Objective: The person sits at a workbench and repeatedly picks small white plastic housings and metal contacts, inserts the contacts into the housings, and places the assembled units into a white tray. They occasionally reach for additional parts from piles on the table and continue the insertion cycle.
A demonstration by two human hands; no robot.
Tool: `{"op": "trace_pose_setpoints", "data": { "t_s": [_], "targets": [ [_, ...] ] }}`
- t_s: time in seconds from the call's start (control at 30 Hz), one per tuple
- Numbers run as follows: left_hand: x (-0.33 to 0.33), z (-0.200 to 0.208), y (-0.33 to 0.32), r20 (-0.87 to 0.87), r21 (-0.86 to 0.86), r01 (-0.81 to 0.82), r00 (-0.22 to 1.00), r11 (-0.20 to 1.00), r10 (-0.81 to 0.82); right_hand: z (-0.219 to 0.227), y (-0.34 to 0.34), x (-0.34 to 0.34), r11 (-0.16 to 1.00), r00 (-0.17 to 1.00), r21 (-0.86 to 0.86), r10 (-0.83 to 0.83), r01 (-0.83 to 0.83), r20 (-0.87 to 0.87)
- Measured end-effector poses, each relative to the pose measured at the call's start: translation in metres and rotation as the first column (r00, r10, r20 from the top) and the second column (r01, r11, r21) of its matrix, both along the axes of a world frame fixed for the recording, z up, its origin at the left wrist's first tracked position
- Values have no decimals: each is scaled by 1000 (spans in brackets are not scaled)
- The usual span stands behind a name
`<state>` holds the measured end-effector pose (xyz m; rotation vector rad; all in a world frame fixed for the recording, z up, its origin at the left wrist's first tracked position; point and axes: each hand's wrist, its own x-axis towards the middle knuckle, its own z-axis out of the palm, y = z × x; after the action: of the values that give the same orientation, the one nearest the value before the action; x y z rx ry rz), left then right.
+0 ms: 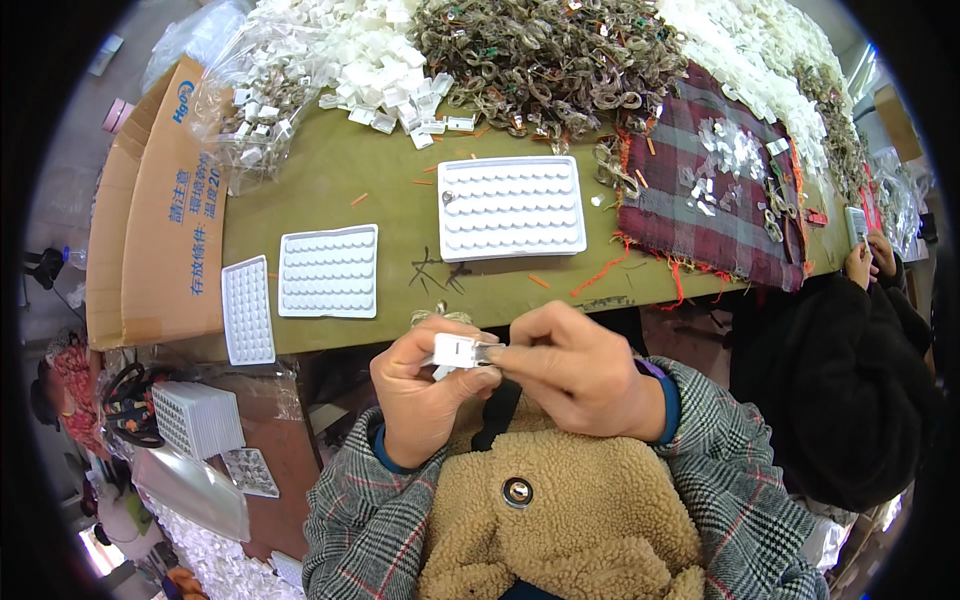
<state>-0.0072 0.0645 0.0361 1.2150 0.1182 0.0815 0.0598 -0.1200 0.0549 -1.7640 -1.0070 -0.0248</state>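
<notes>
My left hand (415, 395) is closed, its thumb and fingers pinching a small white plastic piece (455, 350) close to my chest. Just beyond those fingers shows a looped grey-brown cable (443, 315); I cannot tell whether it is joined to the piece. My right hand (585, 370) is closed too, its fingertips pressed together at the right end of the white piece, where a bit of grey shows. Further out on the table lies a white tray with rows of hollows (579, 210), with one small looped item (448, 197) in its left side.
Two more white trays (328, 313) (248, 358) lie at left beside a cardboard box (160, 220). At the back are heaps of white plastic pieces (375, 65) and cables (550, 60). A plaid cloth (700, 235) lies right. A person in black (840, 390) works at far right.
</notes>
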Motion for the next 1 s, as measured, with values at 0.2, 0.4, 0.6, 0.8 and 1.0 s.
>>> {"op": "trace_pose_setpoints", "data": {
  "t_s": [0.2,0.4,0.6,0.8,1.0],
  "targets": [
    [0,-6,-6,139,-94,-4,990,996,17,3,-1,-12,997,917,31,-51,69,-396],
    [-3,-5,-7,230,188,-39,973,981,-5,-1,-3,-13,992,930,44,-96,119,-354],
    [-5,-6,-11,228,110,-5,973,994,-20,-3,-3,-15,996,705,54,-14,74,-709],
    [-4,-14,-8,11,-420,144,988,896,-154,-4,-5,-10,953,220,276,244,124,-944],
    [-5,-17,-5,-67,-743,163,947,649,-314,-3,-1,-11,978,908,8,-189,206,-373]
  ]
}}
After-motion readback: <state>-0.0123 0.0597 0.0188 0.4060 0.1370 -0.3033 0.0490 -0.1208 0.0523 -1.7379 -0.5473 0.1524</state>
